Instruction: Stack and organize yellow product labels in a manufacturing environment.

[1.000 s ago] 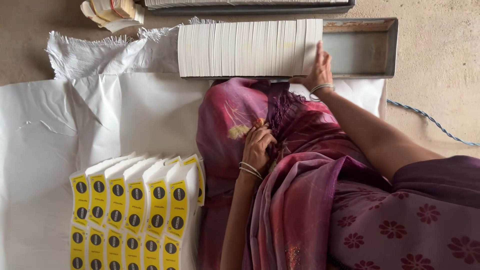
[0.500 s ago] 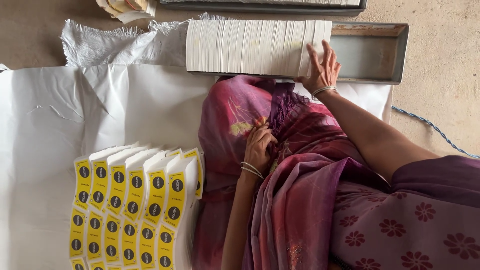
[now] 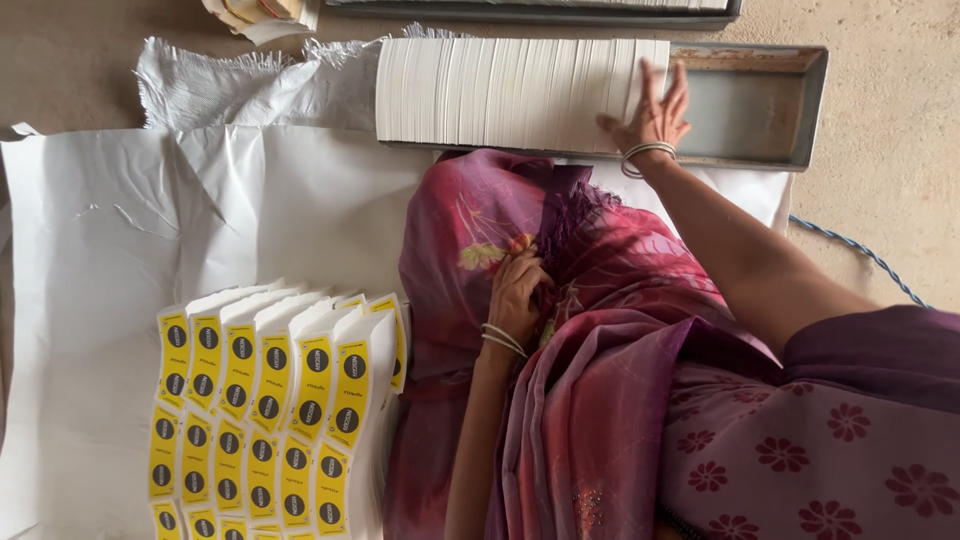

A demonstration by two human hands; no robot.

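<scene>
- right hand: grip spread flat against the end of the white card stack in the metal tray;
- left hand: grip curled, pinching the pink cloth.

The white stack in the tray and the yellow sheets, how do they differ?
The white stack is plain and unprinted; the yellow sheets carry yellow labels with dark round marks. The white stack stands packed on edge in the metal tray; the yellow sheets lie fanned out, overlapping, on the white sheeting. The right hand touches the white stack's end; no hand touches the yellow sheets, and the left hand rests on the lap cloth. Both are bundles of thin sheets.
</scene>
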